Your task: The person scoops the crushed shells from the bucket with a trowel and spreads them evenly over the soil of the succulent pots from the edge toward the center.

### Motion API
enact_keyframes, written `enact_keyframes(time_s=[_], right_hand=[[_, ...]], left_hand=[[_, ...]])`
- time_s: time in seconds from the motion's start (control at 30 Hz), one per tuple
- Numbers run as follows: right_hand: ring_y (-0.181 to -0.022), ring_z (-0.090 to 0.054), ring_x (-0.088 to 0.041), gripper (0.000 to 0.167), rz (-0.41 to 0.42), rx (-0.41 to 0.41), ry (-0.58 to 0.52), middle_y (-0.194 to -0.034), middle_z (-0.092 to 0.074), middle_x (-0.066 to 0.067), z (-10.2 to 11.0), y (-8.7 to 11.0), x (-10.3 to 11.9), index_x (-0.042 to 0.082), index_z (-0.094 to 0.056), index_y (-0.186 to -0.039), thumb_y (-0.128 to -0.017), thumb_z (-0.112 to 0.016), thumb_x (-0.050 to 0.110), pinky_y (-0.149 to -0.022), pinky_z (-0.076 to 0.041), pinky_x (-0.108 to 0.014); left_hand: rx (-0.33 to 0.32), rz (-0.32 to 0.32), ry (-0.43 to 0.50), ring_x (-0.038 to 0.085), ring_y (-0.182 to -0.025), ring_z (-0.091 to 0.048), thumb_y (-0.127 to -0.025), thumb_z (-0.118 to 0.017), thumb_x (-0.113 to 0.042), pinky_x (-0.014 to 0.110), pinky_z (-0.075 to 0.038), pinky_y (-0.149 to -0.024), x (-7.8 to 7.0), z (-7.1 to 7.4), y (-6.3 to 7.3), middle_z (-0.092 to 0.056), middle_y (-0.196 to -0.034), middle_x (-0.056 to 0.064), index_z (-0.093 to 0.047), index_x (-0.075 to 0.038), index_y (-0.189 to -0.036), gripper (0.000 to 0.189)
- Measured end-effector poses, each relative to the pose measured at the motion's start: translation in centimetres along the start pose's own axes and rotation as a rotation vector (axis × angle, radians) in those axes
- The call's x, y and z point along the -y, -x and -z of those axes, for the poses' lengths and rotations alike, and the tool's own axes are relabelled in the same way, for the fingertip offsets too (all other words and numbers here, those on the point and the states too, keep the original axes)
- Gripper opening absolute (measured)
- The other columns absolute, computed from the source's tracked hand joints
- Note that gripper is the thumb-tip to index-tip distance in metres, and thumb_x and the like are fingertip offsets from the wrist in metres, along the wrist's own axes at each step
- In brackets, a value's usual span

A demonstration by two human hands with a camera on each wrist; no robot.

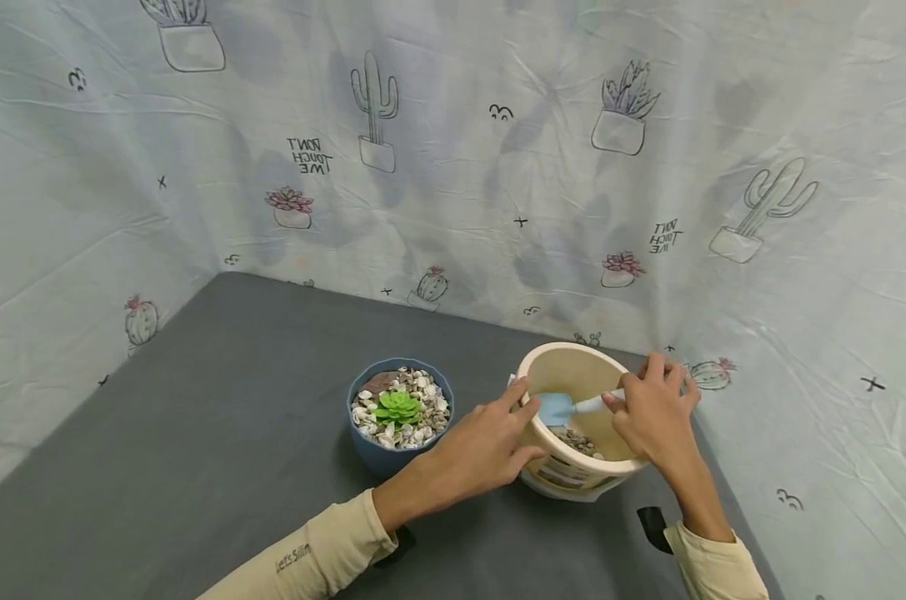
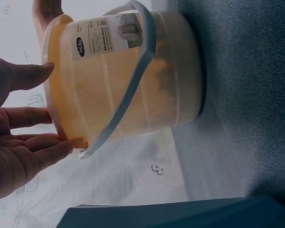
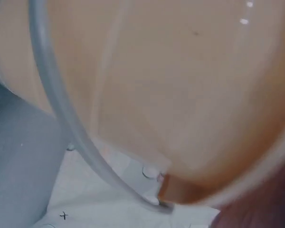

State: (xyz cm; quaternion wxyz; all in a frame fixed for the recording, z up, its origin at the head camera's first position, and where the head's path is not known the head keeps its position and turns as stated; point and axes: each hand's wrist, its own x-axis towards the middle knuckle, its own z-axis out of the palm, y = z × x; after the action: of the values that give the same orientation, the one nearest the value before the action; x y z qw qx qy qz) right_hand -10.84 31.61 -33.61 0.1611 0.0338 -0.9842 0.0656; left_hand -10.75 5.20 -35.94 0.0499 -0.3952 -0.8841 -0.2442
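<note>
A cream plastic bucket stands at the right of the grey surface, with small stones at its bottom. My left hand touches the near left of its rim, fingers nearly straight; the left wrist view has thumb and fingertips against the rim. Over the bucket's right side, my right hand holds the pale handle of a small shovel. Its light blue blade lies inside the bucket near the left wall. In the right wrist view the bucket wall covers most of the picture and hides the shovel.
Left of the bucket stands a blue pot with a green succulent among shells and stones. The bucket's grey carrying handle hangs down outside. A cactus-printed sheet rises behind and at both sides.
</note>
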Motion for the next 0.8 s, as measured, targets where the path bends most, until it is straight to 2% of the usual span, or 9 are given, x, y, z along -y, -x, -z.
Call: enact_keyframes(time_s=[0.13,0.27,0.4,0.53,0.7,0.8], right_hand=[[-0.11,-0.029,-0.054,0.025,-0.073,-0.024,-0.091,-0.111,-0.038,-0.026,0.4,1.2,0.0,-0.006,-0.073,-0.092,-0.1,-0.067,0.017,-0.086,-0.027,-0.077],[-0.108,-0.028,-0.052,0.025,-0.111,-0.048,-0.143,-0.11,-0.038,-0.025,0.5,2.4,-0.4,-0.006,-0.073,-0.095,-0.101,-0.067,0.017,-0.081,-0.029,-0.073],[-0.113,-0.026,-0.054,0.027,-0.154,-0.097,-0.213,-0.114,-0.038,-0.028,0.7,3.5,-1.2,-0.01,-0.071,-0.1,-0.102,-0.065,0.016,-0.079,-0.029,-0.07],[-0.115,-0.026,-0.056,0.028,-0.156,-0.138,-0.238,-0.118,-0.039,-0.03,1.3,4.3,-1.6,-0.01,-0.071,-0.101,-0.102,-0.064,0.017,-0.076,-0.03,-0.069],[-0.115,-0.026,-0.059,0.028,-0.177,-0.165,-0.227,-0.119,-0.038,-0.033,2.9,4.9,-2.0,-0.012,-0.07,-0.101,-0.103,-0.063,0.015,-0.076,-0.03,-0.07],[-0.115,-0.025,-0.06,0.031,-0.179,-0.192,-0.222,-0.119,-0.038,-0.035,3.9,5.2,-2.2,-0.014,-0.069,-0.102,-0.103,-0.062,0.015,-0.076,-0.029,-0.071]], left_hand=[[0.005,0.009,0.023,0.028,-0.112,-0.076,-0.102,-0.069,-0.039,0.029,-0.063,-0.082,0.1,0.1,0.2,-0.04,-0.167,0.015,-0.05,-0.007,-0.155,0.065],[0.015,-0.003,0.057,0.03,-0.123,-0.072,-0.103,-0.068,-0.038,0.032,-0.063,-0.087,0.4,0.2,0.3,-0.036,-0.169,0.015,-0.046,-0.008,-0.158,0.067],[0.016,-0.019,0.146,0.029,-0.14,-0.06,-0.105,-0.065,-0.035,0.037,-0.059,-0.102,0.9,0.1,0.6,-0.028,-0.173,0.015,-0.03,-0.01,-0.166,0.075],[0.002,-0.01,0.238,0.026,-0.15,-0.048,-0.107,-0.06,-0.034,0.04,-0.051,-0.116,1.2,0.0,1.2,-0.021,-0.175,0.013,-0.013,-0.015,-0.17,0.08],[-0.015,0.004,0.28,0.026,-0.154,-0.043,-0.108,-0.059,-0.037,0.044,-0.047,-0.119,1.6,1.0,2.5,-0.02,-0.176,0.011,-0.015,-0.016,-0.17,0.079],[-0.059,0.018,0.267,0.026,-0.156,-0.039,-0.107,-0.06,-0.038,0.046,-0.045,-0.121,2.3,2.2,3.5,-0.022,-0.176,0.008,-0.02,-0.015,-0.169,0.077]])
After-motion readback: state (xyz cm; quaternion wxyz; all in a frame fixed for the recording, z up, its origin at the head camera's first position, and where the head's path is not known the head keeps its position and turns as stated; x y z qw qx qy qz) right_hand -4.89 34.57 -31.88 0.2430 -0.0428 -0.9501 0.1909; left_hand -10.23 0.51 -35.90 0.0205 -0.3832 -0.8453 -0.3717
